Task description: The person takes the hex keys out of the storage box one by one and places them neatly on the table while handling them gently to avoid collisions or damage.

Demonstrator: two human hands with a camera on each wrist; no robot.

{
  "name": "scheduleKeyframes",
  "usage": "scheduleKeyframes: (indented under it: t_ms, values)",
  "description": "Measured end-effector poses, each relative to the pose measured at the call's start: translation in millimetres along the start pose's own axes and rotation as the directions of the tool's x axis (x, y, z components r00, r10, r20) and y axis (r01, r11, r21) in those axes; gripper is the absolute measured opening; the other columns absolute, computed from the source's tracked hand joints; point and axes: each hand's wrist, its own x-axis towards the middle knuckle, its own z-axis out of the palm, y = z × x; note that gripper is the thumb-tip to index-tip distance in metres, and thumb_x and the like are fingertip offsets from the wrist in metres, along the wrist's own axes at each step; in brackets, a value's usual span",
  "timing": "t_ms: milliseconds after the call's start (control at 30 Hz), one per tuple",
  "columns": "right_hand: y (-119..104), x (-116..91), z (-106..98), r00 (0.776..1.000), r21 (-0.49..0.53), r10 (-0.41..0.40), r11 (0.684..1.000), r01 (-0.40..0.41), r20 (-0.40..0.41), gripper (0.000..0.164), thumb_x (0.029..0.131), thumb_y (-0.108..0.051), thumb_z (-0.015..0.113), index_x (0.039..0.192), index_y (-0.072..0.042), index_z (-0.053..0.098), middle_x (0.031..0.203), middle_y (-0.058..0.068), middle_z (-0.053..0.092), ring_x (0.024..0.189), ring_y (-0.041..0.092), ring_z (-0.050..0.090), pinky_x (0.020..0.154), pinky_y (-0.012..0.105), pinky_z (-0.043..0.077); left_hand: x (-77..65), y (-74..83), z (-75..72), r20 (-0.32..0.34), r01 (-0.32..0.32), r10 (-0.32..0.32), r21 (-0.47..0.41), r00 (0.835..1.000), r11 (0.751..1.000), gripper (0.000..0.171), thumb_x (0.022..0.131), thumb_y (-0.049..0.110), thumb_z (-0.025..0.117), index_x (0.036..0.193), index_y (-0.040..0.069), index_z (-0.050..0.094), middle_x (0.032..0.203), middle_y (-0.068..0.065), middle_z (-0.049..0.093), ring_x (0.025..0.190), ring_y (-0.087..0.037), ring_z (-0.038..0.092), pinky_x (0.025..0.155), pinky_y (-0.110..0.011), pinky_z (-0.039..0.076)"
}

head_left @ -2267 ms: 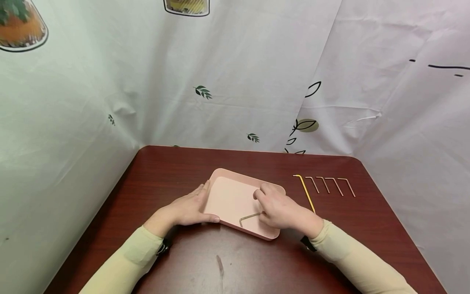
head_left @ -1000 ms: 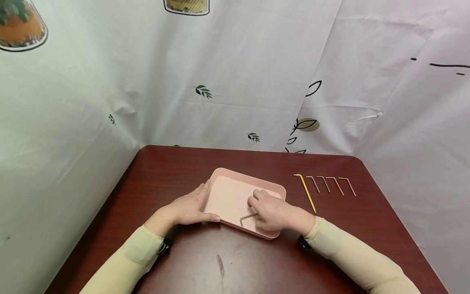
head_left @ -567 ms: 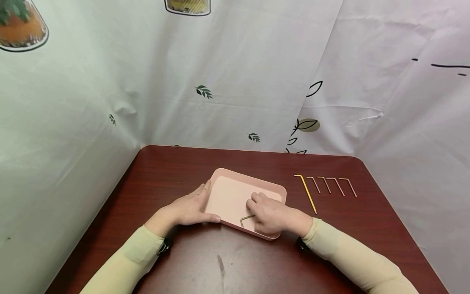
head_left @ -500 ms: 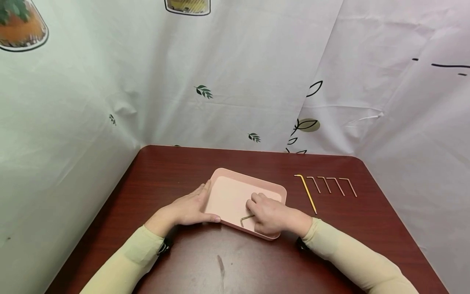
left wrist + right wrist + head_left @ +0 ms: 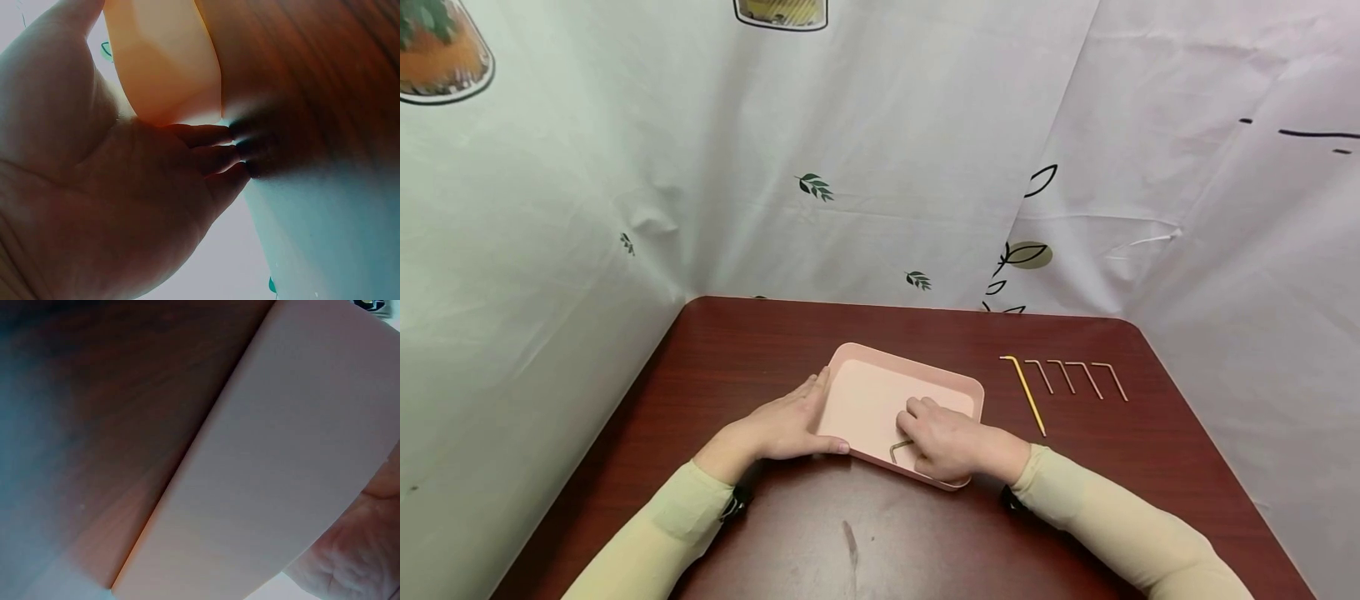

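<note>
A pink tray sits tilted on the table in the head view. Flat against its left wall lies my left hand, fingers straight and thumb along the near rim. In the left wrist view, these fingers rest along the tray's outer side. My right hand reaches into the right part of the tray with fingers bent. An L-shaped hex key in the tray runs under that hand, which hides its long arm; whether the fingers pinch it is hidden. The right wrist view shows mostly the tray's outer wall.
Right of the tray, a yellow hex key and several smaller metal hex keys lie in a row on the dark red table. White printed fabric encloses the table's back and sides.
My right hand has slid left and slightly toward me inside the tray, covering more of the hex key. The hex key, tray and left hand have stayed put.
</note>
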Motion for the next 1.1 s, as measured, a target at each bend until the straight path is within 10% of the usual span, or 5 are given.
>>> scheduleKeyframes:
  t_ms: [1100]
  values:
    - [-6.8, 12.0, 2.5, 0.997, -0.105, -0.073, 0.992, 0.073, 0.002, 0.032, 0.087, -0.016, 0.087, 0.104, -0.017, 0.059, 0.096, -0.002, 0.055, 0.087, 0.021, 0.059, 0.079, 0.035, 0.054, 0.2, -1.9, -1.0, 0.004, -0.003, 0.003, -0.019, 1.0, 1.0, 0.136, 0.094, 0.078, 0.073, 0.174, -0.009, 0.007, 0.182, -0.028, 0.013, 0.167, -0.047, 0.021, 0.129, -0.058, 0.033]
